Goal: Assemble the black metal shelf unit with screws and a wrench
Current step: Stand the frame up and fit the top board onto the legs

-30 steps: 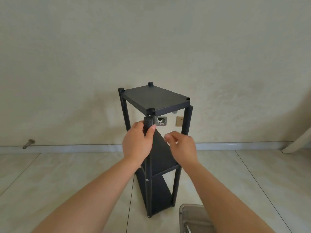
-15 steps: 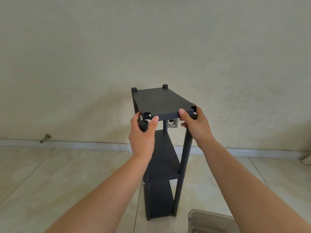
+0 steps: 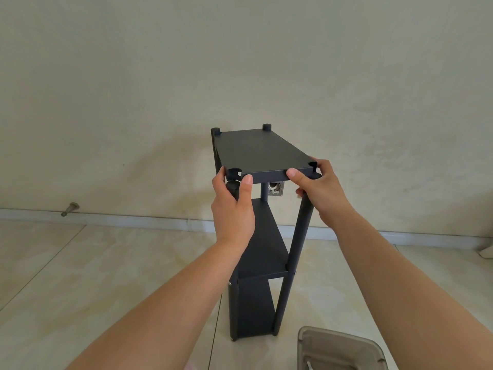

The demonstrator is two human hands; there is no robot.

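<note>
The pale tiled floor [image 3: 80,276] and cream wall [image 3: 133,89] frame the black shelf unit [image 3: 262,249], which stands upright on the floor just before the wall. Its top panel [image 3: 260,152] sits level now; a second ago it tilted, and your right hand was off it. Your left hand [image 3: 233,209], at the panel's near-left corner, has its grip wrapped round the near-left post [image 3: 232,188]. Your right hand [image 3: 318,189] has come up to pinch the panel's near-right corner. The panel looks seated, so screws likely come next. A clear plastic bin [image 3: 338,348] lies below the unit, to its right.
</note>
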